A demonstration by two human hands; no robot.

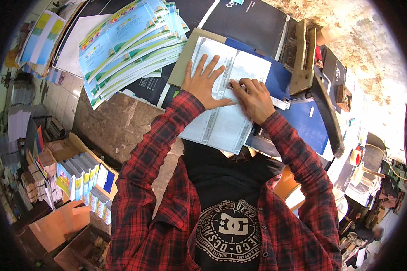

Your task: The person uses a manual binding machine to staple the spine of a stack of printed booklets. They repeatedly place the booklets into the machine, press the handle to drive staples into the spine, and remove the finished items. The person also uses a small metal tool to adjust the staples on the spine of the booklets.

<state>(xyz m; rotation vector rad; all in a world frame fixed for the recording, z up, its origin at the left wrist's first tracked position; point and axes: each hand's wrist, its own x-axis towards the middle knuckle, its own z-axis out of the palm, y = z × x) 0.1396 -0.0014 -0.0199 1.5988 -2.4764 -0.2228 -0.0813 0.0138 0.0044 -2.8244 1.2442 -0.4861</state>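
Observation:
White printed form sheets (227, 128) lie in front of me, their lower edge reaching past the table edge toward my body. My left hand (207, 85) rests flat on them with its fingers spread. Beside it, my right hand (255, 100) is closed, thumb and fingers pressed together against the paper. A small dark thing shows at its fingertips, too small to name. Under the sheets is a grey-green board (192, 49), with dark blue covers (279, 80) to the right. Close to my right hand stands a worn metal tool with a long lever arm (328, 118).
Fanned blue and green printed sheets (126, 45) cover the table at the left. Black flat boxes (246, 27) lie at the back. Bundled booklets (79, 174) stand in a carton below left. A roll of tape (356, 157) sits at the far right.

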